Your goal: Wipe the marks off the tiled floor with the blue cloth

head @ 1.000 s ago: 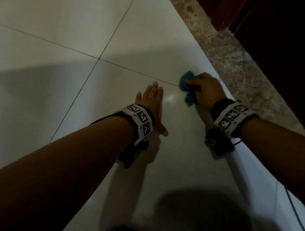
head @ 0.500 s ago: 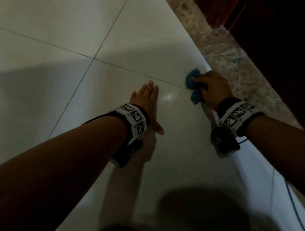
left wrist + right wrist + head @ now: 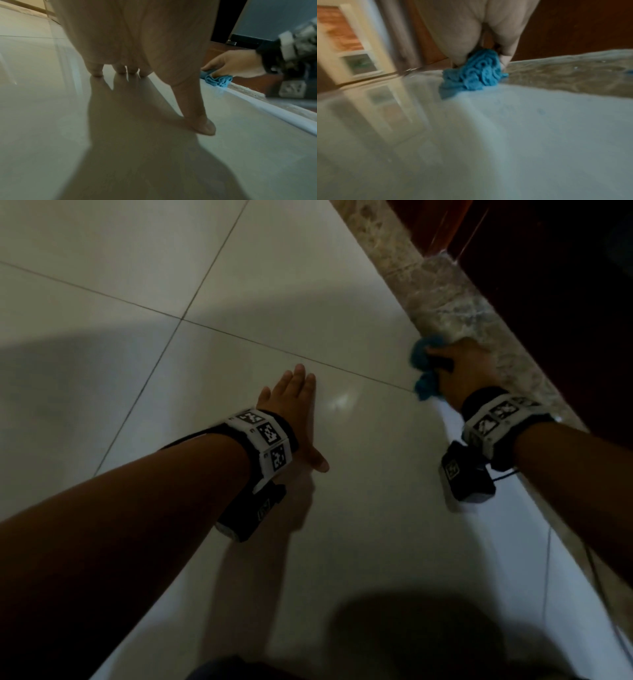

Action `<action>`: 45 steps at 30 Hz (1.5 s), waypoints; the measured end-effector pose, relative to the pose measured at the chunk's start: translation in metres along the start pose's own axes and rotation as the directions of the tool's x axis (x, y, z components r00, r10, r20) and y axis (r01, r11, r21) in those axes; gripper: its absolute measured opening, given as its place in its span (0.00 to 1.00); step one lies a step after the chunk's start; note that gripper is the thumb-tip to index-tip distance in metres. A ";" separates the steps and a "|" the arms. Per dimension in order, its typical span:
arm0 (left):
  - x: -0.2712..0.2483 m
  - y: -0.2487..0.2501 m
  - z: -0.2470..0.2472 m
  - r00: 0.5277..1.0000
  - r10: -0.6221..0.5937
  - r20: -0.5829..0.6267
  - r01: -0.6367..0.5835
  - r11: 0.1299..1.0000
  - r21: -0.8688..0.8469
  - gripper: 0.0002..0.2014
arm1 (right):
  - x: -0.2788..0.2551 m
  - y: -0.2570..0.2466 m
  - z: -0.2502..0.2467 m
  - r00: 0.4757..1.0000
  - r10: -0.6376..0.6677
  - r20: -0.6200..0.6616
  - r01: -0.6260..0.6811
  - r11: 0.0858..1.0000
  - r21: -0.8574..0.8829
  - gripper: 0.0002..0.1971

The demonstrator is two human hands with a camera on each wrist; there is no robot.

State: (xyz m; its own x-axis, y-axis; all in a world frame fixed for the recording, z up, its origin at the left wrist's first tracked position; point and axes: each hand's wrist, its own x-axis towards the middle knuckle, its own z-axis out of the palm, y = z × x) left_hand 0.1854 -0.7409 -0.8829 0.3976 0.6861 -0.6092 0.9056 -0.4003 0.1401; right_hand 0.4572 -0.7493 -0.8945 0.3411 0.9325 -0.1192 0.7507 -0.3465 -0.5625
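Glossy pale tiled floor (image 3: 239, 285), thin grout lines, mottled stone border (image 3: 455, 306) at right. Left hand (image 3: 291, 405) flat, fingers spread. Right hand (image 3: 459, 368) gripping bunched, nubby blue cloth (image 3: 423, 361) at floor's edge.

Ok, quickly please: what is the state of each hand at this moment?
Left hand: open, fingers straight, resting flat on the tiled floor.
Right hand: closed around the blue cloth, pressing it to the floor's edge.
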 end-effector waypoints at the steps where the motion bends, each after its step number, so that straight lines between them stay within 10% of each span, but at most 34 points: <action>1: 0.001 0.000 0.001 1.000 -0.001 -0.001 0.001 1.000 0.002 0.76 | 0.009 0.007 -0.005 0.996 0.086 -0.012 -0.087 0.996 -0.018 0.18; 10: 0.001 0.000 0.002 1.000 -0.008 -0.008 0.008 1.000 0.016 0.76 | -0.044 -0.035 0.021 0.906 -0.378 0.189 0.403 0.907 -0.119 0.18; 17: 0.000 0.000 0.001 1.000 -0.004 -0.006 0.004 1.000 0.011 0.76 | 0.007 0.013 -0.008 0.997 0.058 -0.056 -0.066 0.985 -0.156 0.18; 24: 0.000 0.001 0.001 1.000 -0.010 -0.011 0.010 1.000 0.025 0.76 | -0.047 -0.027 0.024 0.858 -0.472 0.201 0.496 0.863 -0.090 0.16; 31: 0.002 0.000 0.002 1.000 -0.009 -0.007 0.009 1.000 0.014 0.76 | -0.008 -0.002 -0.016 0.999 -0.030 0.036 0.038 0.961 -0.272 0.20; 39: 0.001 0.003 0.001 1.000 -0.013 -0.004 0.013 1.000 0.013 0.76 | -0.048 -0.044 0.035 0.897 -0.402 0.182 0.427 0.895 -0.130 0.19; 45: 0.000 0.001 0.002 1.000 -0.006 -0.002 0.006 1.000 0.009 0.75 | 0.026 -0.021 0.002 0.998 -0.060 0.031 0.065 0.979 -0.191 0.21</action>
State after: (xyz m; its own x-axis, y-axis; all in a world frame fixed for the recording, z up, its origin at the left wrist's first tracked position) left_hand 0.1864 -0.7421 -0.8844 0.3923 0.6899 -0.6084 0.9068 -0.4012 0.1297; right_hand 0.4486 -0.7178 -0.8873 0.2778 0.9543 -0.1102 0.8654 -0.2984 -0.4025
